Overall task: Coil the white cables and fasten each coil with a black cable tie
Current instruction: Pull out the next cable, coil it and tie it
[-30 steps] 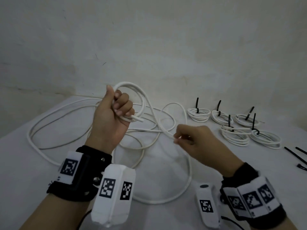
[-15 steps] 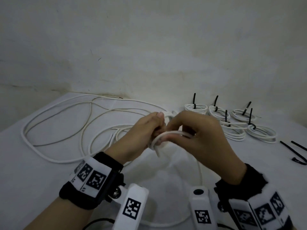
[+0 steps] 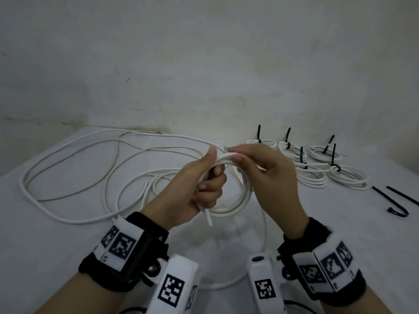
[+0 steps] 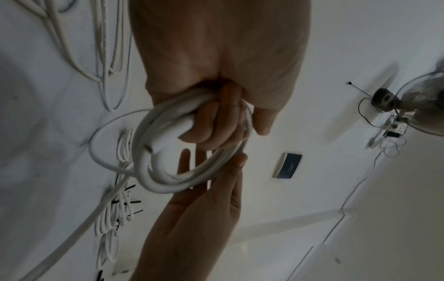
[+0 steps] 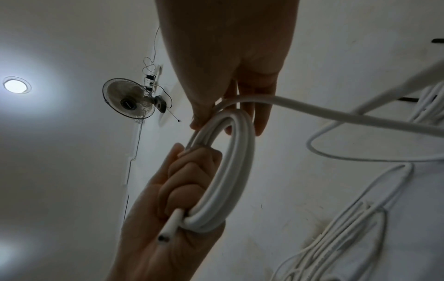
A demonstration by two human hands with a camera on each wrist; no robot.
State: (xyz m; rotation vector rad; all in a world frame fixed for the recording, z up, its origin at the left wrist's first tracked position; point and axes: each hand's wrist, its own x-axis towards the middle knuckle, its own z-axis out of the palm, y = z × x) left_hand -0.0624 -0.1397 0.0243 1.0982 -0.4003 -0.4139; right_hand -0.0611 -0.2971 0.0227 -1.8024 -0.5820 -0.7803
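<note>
A small coil of white cable (image 3: 242,198) hangs in the air above the table's middle. My left hand (image 3: 209,175) grips its left side, fingers curled round the turns (image 4: 153,171), and the cut cable end (image 3: 208,217) sticks out below the fist. My right hand (image 3: 235,155) pinches the cable at the top of the coil between thumb and fingers (image 5: 261,125). From that pinch the free run of cable (image 5: 336,114) trails off to the table. In the right wrist view the coil (image 5: 235,171) shows about three turns.
Long loose loops of white cable (image 3: 68,177) sprawl over the left half of the white table (image 3: 56,257). Several finished coils with black ties (image 3: 313,175) lie at the back right. Loose black cable ties (image 3: 395,200) lie at the right edge. A wall stands close behind.
My left hand came down from its raised hold and my right hand moved in to meet it. The wide loop has become a small coil held between both hands.
</note>
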